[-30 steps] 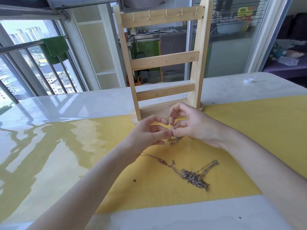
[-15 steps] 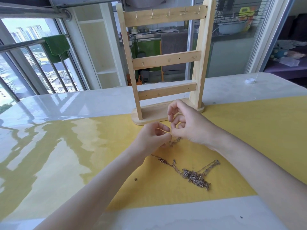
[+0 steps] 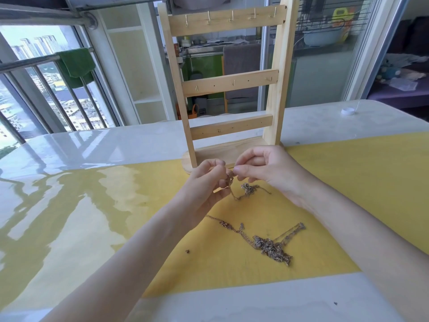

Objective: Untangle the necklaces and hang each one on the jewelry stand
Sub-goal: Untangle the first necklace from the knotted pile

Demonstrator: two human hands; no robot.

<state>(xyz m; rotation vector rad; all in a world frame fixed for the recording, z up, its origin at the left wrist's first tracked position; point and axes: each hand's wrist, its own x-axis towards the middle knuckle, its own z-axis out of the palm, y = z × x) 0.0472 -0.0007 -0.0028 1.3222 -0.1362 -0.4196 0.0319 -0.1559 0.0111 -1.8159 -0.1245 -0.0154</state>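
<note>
Both hands meet just in front of the base of the upright pale wooden jewelry stand (image 3: 228, 82), whose three hook-studded crossbars run left to right. The left hand (image 3: 209, 182) and right hand (image 3: 264, 170) each pinch, fingertips nearly touching, one end of a thin gold-toned chain necklace (image 3: 246, 190). From the pinch the chain drops to the yellow mat (image 3: 348, 182) and trails rightward, bunched in a small knot beneath the right hand. A second, larger tangled clump of metal chains (image 3: 271, 247) lies nearer the person on the mat, its long axis running diagonally from upper left to lower right, with a loop extending toward the upper right.
</note>
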